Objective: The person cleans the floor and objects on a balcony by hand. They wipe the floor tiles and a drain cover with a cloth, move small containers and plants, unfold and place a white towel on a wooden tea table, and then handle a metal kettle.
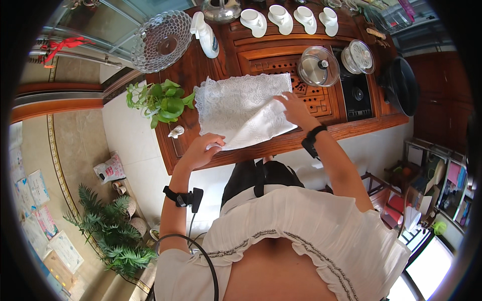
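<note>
A white lace cloth (241, 99) with a scalloped left edge lies over the near left part of a carved wooden tea table (180, 150). At its near left corner, my left hand (201, 148) pinches the edge between thumb and fingers. My right hand (297, 109) grips the cloth near its right edge, the thumb hidden beneath. A diagonal fold runs across the cloth between both hands, and its plainer side shows toward me. Left of the cloth stands a leafy green plant (165, 101). A small white shell-like object (176, 131) lies near my left hand.
Behind the cloth are a glass bowl (162, 41), a white spray bottle (207, 37) and several white cups on saucers (278, 19). To the right stand a lidded glass pot (318, 67), a black cooktop (357, 94) and a black basin (403, 86). A cable (209, 256) hangs by my left arm.
</note>
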